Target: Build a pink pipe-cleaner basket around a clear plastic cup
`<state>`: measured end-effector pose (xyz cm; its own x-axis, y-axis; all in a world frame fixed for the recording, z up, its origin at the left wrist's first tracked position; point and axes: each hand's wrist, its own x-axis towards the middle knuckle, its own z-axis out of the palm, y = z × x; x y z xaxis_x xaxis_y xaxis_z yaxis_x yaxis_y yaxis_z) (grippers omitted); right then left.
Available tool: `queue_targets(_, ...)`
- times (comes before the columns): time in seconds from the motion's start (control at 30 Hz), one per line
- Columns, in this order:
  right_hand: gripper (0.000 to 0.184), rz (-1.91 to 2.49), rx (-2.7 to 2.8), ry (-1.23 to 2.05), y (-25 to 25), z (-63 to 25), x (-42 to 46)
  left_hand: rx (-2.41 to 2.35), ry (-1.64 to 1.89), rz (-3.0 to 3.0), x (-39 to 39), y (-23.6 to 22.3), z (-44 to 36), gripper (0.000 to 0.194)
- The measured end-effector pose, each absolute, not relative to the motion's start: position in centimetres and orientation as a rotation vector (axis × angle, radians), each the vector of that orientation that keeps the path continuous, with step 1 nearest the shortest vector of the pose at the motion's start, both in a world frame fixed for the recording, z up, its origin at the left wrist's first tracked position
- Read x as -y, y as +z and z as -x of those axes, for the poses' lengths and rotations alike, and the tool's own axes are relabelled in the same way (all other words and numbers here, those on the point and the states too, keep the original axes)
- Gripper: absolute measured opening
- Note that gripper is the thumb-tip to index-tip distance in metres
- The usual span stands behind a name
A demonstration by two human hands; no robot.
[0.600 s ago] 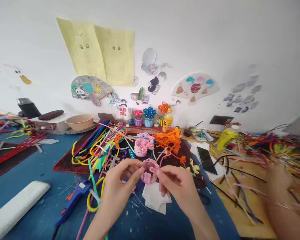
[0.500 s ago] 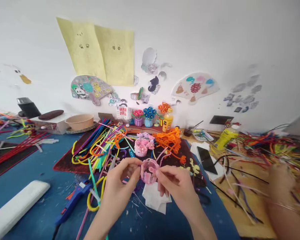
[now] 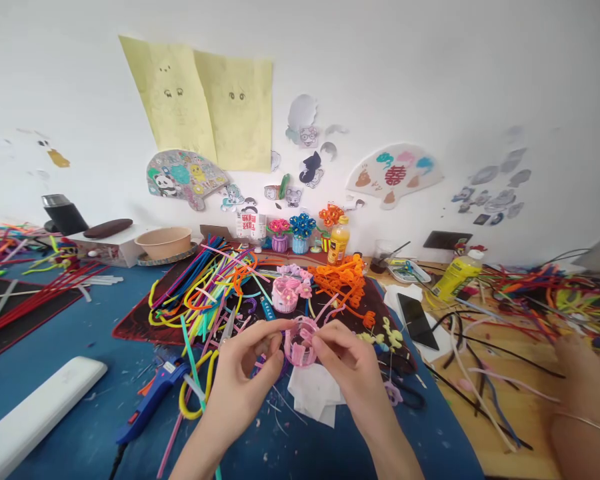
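Observation:
Between my hands is a small round pink cup of pipe cleaners, tilted so that its open inside faces me. My right hand pinches its right rim between thumb and index finger. My left hand is at its left side, index finger over the top rim and thumb curled near the left wall; the exact contact is partly hidden. Just behind stands a pink cup with flowers. White tissue lies below the held cup. A blue glue gun rests to the left of my left hand.
Many colored pipe cleaners lie on a dark mat, with an orange bundle to their right. A phone, a yellow bottle and another person's blurred hand are at right. A white bar-shaped object lies front left.
My left index finger has moved from the left edge of the pink cup over its top rim. My right hand keeps its pinch. The view has shifted slightly.

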<state>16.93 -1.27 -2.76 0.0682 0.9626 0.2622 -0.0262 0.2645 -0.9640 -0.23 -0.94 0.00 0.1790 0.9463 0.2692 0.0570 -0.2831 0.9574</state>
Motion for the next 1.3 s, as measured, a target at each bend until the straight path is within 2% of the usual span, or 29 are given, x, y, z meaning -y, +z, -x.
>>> queue_targets(0.07,0.023,1.013,1.225,0.983,-3.0,-17.1,1.0,-0.996,1.214,-1.518,1.0,0.1,0.2,0.025)
queue_targets(0.3,0.029,0.868,0.995,1.368,-2.5,-16.9,1.2,-0.963,1.191,-1.515,1.1,-0.2,-0.2,0.026)
queue_targets(0.43,0.025,0.826,0.933,1.399,-2.7,-16.3,1.2,-1.061,1.109,-1.638,1.5,-0.9,-1.1,0.024)
queue_targets(0.53,0.023,0.824,0.952,1.371,-2.9,-16.4,1.2,-1.127,1.032,-1.614,1.7,-1.1,-1.3,0.033)
queue_targets(0.77,0.012,0.983,1.275,1.060,-2.3,-18.3,1.8,-1.132,0.954,-1.478,1.4,-0.3,-0.3,0.041)
queue_targets(0.9,0.005,1.006,1.547,0.730,-2.0,-18.8,2.2,-1.153,0.909,-1.373,1.6,-0.1,-0.1,0.046)
queue_targets(1.13,0.011,0.966,1.881,0.417,-2.1,-19.4,2.0,-1.193,0.925,-1.326,1.8,-0.9,0.6,0.047)
queue_targets(1.3,0.016,0.838,2.081,-0.001,-1.8,-19.7,1.8,-1.206,0.915,-1.333,1.7,-1.5,1.1,0.050)
